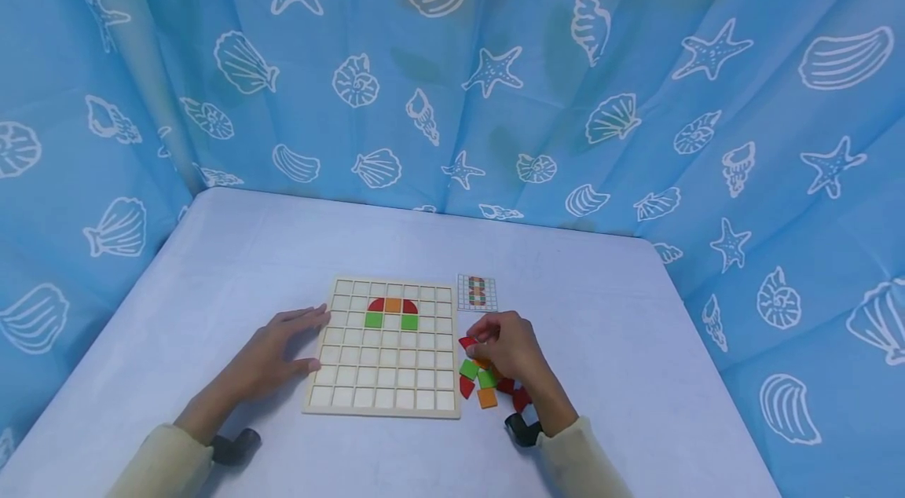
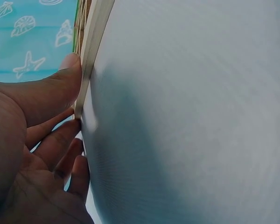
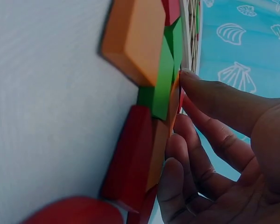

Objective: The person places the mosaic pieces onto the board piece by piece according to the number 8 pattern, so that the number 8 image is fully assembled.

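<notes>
A pale wooden grid board [image 1: 382, 401] lies flat on the table. Near its top sit two red quarter-round tiles [image 1: 376, 305], an orange square tile [image 1: 392, 305] between them and two green square tiles [image 1: 373, 320] below. My left hand [image 1: 272, 353] rests at the board's left edge, thumb and fingertips touching the wooden rim [image 2: 89, 60]. To the right of the board, my right hand [image 1: 511, 345] pinches a red quarter-round tile [image 1: 467, 342] between thumb and fingers, just over a loose pile. In the right wrist view that tile is mostly hidden by the fingers.
The pile beside the board holds several loose tiles: green squares [image 1: 469, 369], orange squares [image 1: 487, 398] and red quarter-rounds [image 1: 521, 400]. A small pattern card [image 1: 477, 293] lies just above the right hand. Blue seashell curtains [image 1: 438, 50] surround the white-covered table [image 1: 601, 309].
</notes>
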`<state>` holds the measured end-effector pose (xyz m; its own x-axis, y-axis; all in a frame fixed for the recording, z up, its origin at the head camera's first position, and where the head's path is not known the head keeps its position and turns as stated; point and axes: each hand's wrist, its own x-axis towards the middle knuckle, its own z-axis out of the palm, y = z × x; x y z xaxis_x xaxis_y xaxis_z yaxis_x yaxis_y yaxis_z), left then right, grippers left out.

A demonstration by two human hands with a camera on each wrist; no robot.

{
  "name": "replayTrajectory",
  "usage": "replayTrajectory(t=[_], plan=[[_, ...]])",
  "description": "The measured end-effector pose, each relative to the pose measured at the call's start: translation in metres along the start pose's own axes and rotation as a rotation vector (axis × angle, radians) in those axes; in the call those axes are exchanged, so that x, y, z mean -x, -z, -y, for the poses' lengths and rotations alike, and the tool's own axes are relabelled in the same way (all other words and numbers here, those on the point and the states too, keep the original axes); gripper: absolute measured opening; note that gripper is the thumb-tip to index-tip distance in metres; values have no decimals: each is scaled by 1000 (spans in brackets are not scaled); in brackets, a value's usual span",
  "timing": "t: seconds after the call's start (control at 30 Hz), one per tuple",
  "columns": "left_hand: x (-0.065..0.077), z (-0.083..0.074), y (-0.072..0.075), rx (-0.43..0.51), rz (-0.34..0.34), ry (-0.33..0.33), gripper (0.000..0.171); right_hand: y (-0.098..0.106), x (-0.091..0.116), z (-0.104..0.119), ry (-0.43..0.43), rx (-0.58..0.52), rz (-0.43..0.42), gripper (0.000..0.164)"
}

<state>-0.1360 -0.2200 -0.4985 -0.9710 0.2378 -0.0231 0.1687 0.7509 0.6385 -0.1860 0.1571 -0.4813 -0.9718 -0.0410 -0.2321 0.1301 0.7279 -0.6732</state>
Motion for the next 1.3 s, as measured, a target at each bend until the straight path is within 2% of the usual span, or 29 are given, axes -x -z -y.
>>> replayTrajectory(t=[0.37, 0.7, 1.07, 1.3], plan=[[2, -3, 1, 6, 1, 7, 79, -4, -3, -3, 28, -17, 29, 27], [1, -2, 0, 5, -1, 7, 79, -9, -2, -1, 98, -81, -38, 14], [1, -4, 1, 2, -4, 9, 79, -9, 1, 2, 159, -56, 13, 8], [1, -3, 1, 6, -2, 9, 79, -11, -1, 3, 136, -48, 0, 18]])
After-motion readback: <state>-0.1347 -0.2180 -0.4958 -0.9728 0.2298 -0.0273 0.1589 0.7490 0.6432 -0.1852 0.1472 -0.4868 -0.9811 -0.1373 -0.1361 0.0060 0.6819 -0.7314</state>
